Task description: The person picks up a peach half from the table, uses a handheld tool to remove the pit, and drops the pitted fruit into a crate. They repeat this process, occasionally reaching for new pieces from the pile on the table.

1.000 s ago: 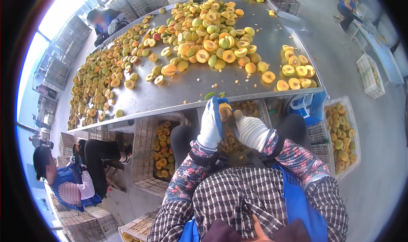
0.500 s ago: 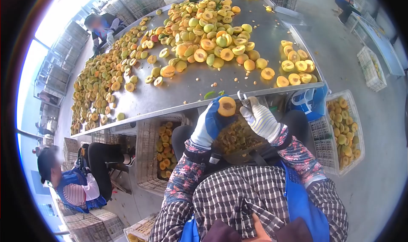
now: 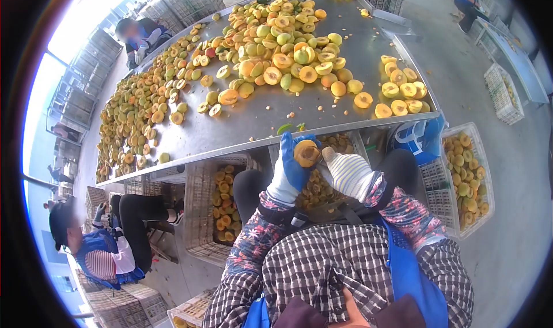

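My left hand [image 3: 291,169], in a blue and white glove, is closed around a yellow peach half [image 3: 306,153], cut face turned up. Against the right side of that half is my right hand [image 3: 347,172], in a striped white glove, its fingers closed. The small metal pitting tool in it is mostly hidden behind the fingers and the fruit. Just beyond both hands runs the edge of the metal table [image 3: 230,129], with a green leaf [image 3: 284,128] lying near it. Below the hands sits a crate of peach pieces [image 3: 317,191].
A large pile of peach halves [image 3: 276,40] covers the table's middle and left; more halves [image 3: 403,90] lie at its right corner. Filled crates stand at my left [image 3: 196,236] and right [image 3: 487,212], beside a blue bucket [image 3: 426,143]. Co-workers sit at left [image 3: 106,247] and far left [image 3: 141,37].
The metal tool, visible above my right hand before, has come down against the peach half. My right hand has lowered and turned toward the left hand, and the half has tilted slightly.
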A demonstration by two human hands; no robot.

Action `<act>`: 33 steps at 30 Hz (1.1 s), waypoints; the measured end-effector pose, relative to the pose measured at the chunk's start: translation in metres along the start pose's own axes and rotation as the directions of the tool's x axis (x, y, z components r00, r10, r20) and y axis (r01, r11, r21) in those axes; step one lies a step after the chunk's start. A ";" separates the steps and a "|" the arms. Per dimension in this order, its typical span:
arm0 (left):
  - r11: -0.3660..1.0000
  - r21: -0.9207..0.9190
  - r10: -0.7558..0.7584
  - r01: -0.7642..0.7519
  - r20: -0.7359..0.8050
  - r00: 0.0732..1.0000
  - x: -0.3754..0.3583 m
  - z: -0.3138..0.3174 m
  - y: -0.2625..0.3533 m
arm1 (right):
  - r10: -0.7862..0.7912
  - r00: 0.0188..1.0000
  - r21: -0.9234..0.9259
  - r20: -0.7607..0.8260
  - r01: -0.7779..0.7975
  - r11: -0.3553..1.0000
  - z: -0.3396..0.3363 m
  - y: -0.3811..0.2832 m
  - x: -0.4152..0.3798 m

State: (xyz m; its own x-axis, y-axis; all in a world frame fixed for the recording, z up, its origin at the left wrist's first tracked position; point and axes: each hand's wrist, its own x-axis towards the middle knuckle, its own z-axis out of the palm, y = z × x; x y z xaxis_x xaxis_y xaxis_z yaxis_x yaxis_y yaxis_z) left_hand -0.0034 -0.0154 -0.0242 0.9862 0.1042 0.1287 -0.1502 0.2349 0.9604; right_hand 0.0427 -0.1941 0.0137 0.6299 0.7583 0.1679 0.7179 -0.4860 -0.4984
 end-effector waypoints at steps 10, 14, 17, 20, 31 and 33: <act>0.925 -0.376 -0.179 0.058 -0.296 0.938 -0.003 0.028 0.006 | -0.028 0.999 0.293 0.015 0.023 0.956 0.014 -0.003 -0.002; 0.932 -0.357 -0.179 0.056 -0.320 0.930 -0.005 0.029 0.005 | 0.097 0.978 0.138 0.187 -0.124 0.983 -0.001 -0.002 -0.002; 0.947 0.313 0.102 -0.070 -0.088 0.991 -0.008 0.017 0.003 | 0.004 0.972 0.220 0.234 -0.057 0.974 0.001 0.009 -0.003; 0.992 -0.106 -0.069 0.064 -0.041 0.997 -0.002 0.013 0.003 | -0.044 0.990 0.670 0.132 -0.056 0.740 0.010 0.003 -0.003; 0.962 -0.230 -0.193 0.149 -0.185 0.964 0.000 0.025 0.010 | 0.047 0.964 0.608 0.263 -0.204 0.768 0.021 0.000 -0.004; 0.979 -0.123 -0.180 0.161 -0.165 0.970 0.001 0.018 0.006 | 0.039 0.983 0.757 0.180 -0.164 0.632 0.022 -0.001 -0.004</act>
State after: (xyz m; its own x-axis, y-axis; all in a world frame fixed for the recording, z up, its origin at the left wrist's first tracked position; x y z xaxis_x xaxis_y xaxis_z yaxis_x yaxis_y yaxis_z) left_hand -0.0018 -0.0309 -0.0139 0.9719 0.2182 -0.0885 0.0027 0.3654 0.9309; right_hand 0.0325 -0.1870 -0.0051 0.5938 0.8046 -0.0074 0.1264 -0.1023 -0.9867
